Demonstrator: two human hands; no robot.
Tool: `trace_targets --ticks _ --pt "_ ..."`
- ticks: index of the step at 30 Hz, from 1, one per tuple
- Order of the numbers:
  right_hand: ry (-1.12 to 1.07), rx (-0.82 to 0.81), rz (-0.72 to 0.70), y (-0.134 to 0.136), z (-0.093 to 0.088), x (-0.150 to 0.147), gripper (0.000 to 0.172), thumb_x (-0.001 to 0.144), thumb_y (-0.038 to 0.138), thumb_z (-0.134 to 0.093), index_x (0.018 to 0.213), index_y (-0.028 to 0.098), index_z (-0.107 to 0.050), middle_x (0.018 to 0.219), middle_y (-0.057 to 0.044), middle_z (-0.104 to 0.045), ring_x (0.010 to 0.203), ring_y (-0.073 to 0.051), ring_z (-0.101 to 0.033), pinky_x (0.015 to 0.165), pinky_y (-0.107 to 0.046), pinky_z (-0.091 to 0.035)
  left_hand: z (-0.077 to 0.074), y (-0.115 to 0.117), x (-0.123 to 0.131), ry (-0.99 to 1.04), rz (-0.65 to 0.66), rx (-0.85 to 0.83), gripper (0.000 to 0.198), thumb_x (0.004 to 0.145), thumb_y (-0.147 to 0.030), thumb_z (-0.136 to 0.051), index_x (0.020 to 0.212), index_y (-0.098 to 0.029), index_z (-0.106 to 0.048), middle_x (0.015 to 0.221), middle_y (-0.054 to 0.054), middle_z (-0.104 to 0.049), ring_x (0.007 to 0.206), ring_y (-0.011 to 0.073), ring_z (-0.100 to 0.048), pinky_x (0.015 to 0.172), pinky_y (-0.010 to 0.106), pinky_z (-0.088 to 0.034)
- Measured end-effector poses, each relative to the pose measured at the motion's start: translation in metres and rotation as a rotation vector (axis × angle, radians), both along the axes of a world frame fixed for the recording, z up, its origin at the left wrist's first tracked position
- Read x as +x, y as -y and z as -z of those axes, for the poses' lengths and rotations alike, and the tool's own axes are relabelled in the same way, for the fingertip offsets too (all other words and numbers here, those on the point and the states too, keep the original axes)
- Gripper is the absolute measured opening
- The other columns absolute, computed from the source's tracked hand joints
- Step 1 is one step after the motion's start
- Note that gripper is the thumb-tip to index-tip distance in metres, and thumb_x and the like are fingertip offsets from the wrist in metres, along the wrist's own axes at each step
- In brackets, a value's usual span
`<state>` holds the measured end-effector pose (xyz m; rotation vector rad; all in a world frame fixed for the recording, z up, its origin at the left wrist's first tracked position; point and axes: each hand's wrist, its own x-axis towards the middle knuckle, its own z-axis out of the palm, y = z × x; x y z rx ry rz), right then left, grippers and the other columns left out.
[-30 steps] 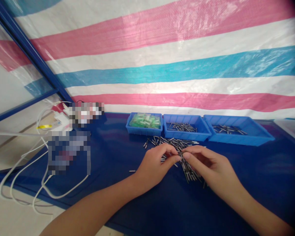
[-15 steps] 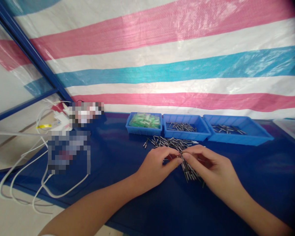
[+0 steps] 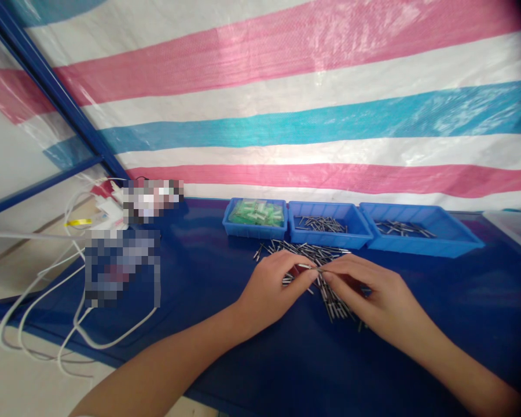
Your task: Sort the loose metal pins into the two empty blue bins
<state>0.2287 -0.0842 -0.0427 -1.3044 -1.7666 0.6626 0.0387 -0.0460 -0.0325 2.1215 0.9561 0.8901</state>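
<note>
My left hand [image 3: 278,286] and my right hand [image 3: 369,289] meet fingertip to fingertip above a pile of thin metal rods [image 3: 336,301]. Between the left thumb and forefinger a slim metal rod [image 3: 304,266] shows, with its right end at the right hand's pinched fingertips. Both hands are closed on this small piece. What kind of part it is, I cannot make out. Many similar dark and silver pieces lie loose on the blue table [image 3: 226,347] under and behind the hands, partly hidden by them.
Behind the pile stand three blue bins in a row: a left bin [image 3: 256,233] with green-and-clear packets [image 3: 257,213], a middle bin [image 3: 360,236] and a right bin [image 3: 438,249], both holding metal rods. White cables [image 3: 113,346] loop at the left. A striped sheet [image 3: 286,133] hangs behind.
Both hands have risen slightly and the fingertips have shifted a little. The metal rod between them now shows more clearly. The bins have not moved.
</note>
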Motion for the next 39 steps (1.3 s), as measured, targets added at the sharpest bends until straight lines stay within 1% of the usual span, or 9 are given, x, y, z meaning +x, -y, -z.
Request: trace_targets --ticks 5,11,16,20,22,26,30,34,39 --pt "-0.495 -0.235 0.281 -0.014 0.002 0.013 0.027 0.078 0.045 -0.066 0.087 0.02 -0.07 0.061 0.001 -0.052 0.049 -0.009 -0.043 0.041 -0.023 -0.032 -0.005 -0.001 -0.003 -0.006 -0.034 0.045 0.042 0.088 -0.035 -0.057 0.124 -0.015 -0.053 0.097 0.006 -0.067 0.085 0.0159 -0.061 0.081 0.029 -0.049" --pt "-0.967 -0.181 0.538 -0.04 -0.003 0.075 0.017 0.071 0.035 -0.075 0.08 0.022 -0.069 0.057 0.003 -0.043 0.042 -0.007 -0.029 0.035 -0.027 -0.018 -0.019 -0.006 -0.013 -0.029 0.069 0.256 0.025 0.092 -0.031 -0.052 0.109 -0.016 -0.061 0.095 0.006 -0.066 0.087 0.0135 -0.06 0.082 0.026 -0.049" --pt "-1.042 -0.247 0.566 -0.045 -0.003 0.098 0.014 0.079 0.034 -0.065 0.077 0.021 -0.067 0.056 0.003 -0.039 0.038 -0.006 -0.026 0.035 -0.03 -0.015 -0.065 -0.013 -0.035 -0.206 0.148 0.347 0.021 0.092 -0.03 -0.052 0.104 -0.018 -0.064 0.095 0.003 -0.067 0.083 0.0109 -0.061 0.078 0.021 -0.047" --pt "-1.037 -0.27 0.504 -0.039 -0.009 0.08 0.01 0.078 0.028 -0.062 0.079 0.019 -0.067 0.059 0.003 -0.041 0.04 -0.005 -0.03 0.036 -0.029 -0.017 -0.096 -0.007 -0.07 -0.438 -0.048 0.284 0.022 0.093 -0.035 -0.049 0.102 -0.023 -0.065 0.089 -0.001 -0.067 0.071 0.0107 -0.059 0.068 0.021 -0.045" --pt "-1.007 -0.282 0.494 -0.036 -0.01 0.068 0.01 0.076 0.026 -0.064 0.08 0.018 -0.068 0.06 0.002 -0.043 0.041 -0.005 -0.03 0.036 -0.027 -0.018 -0.091 0.001 -0.086 -0.582 -0.069 0.196 0.022 0.092 -0.039 -0.051 0.103 -0.026 -0.065 0.091 -0.002 -0.066 0.074 0.0122 -0.06 0.071 0.022 -0.046" --pt "-0.889 -0.284 0.441 -0.031 -0.007 0.048 0.016 0.075 0.033 -0.067 0.08 0.018 -0.069 0.063 0.003 -0.047 0.043 -0.005 -0.032 0.036 -0.023 -0.021 -0.045 0.02 -0.098 -0.774 -0.098 0.015 0.029 0.088 -0.043 -0.056 0.107 -0.024 -0.064 0.102 0.002 -0.064 0.083 0.0172 -0.063 0.074 0.026 -0.047" --pt "-0.657 -0.273 0.347 -0.024 -0.005 0.032 0.022 0.078 0.04 -0.064 0.08 0.018 -0.069 0.061 0.002 -0.048 0.045 -0.006 -0.034 0.038 -0.022 -0.024 -0.012 0.028 -0.093 -0.812 -0.05 -0.021 0.017 0.092 -0.026 -0.049 0.096 -0.02 -0.065 0.099 0.004 -0.063 0.089 0.0182 -0.061 0.08 0.028 -0.046" --pt "-0.32 -0.221 0.202 -0.013 -0.005 0.012 0.025 0.081 0.041 -0.06 0.077 0.019 -0.07 0.068 -0.002 -0.06 0.058 -0.012 -0.051 0.048 -0.024 -0.038 -0.015 0.02 -0.077 -0.696 -0.069 0.001 0.019 0.093 -0.027 -0.047 0.086 -0.019 -0.062 0.09 0.003 -0.064 0.085 0.0189 -0.06 0.079 0.03 -0.044" --pt "-0.147 -0.173 0.063 0.001 -0.002 -0.008 0.025 0.08 0.041 -0.062 0.089 0.02 -0.072 0.07 -0.003 -0.066 0.057 -0.014 -0.055 0.053 -0.027 -0.044 -0.019 0.004 -0.028 -0.291 -0.034 -0.225 0.022 0.094 -0.035 -0.044 0.091 -0.018 -0.059 0.08 0.0 -0.065 0.073 0.0143 -0.06 0.069 0.024 -0.043"
